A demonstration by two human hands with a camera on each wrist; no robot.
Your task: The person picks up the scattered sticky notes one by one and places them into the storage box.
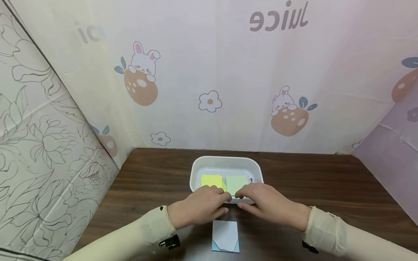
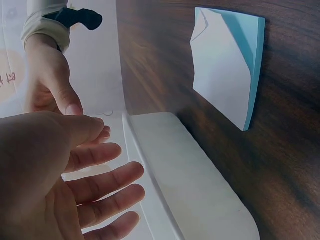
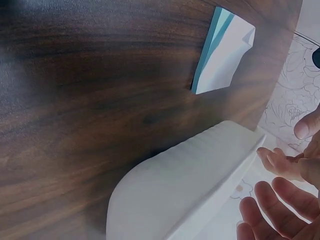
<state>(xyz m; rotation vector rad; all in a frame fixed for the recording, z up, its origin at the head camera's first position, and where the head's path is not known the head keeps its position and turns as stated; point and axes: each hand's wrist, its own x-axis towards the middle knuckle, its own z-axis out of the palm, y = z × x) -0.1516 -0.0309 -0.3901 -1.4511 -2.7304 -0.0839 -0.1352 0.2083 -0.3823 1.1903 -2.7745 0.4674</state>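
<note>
A white plastic bin (image 1: 228, 164) stands on the table with a stack of yellow sticky notes (image 1: 211, 180) and a pale green stack (image 1: 236, 183) inside. My left hand (image 1: 204, 204) hovers over its front rim with fingers loosely bent. Opposite it, my right hand (image 1: 269, 203) reaches the same rim, thumb and fingers apart. Neither holds anything. Closer to me lies a blue sticky note pad (image 1: 214, 246) topped by a white sheet (image 1: 225, 232) with folded lower corners. In the left wrist view, the left fingers (image 2: 107, 182) spread over the bin wall (image 2: 195, 180).
The dark wood table (image 1: 156, 170) backs onto a curtain (image 1: 209, 72) printed with rabbits and fruit. A flower-patterned panel (image 1: 39, 145) borders the left side. Black wrist devices (image 1: 170, 242) hang beneath both sleeves. A small dark item (image 1: 251, 180) shows inside the bin's right end.
</note>
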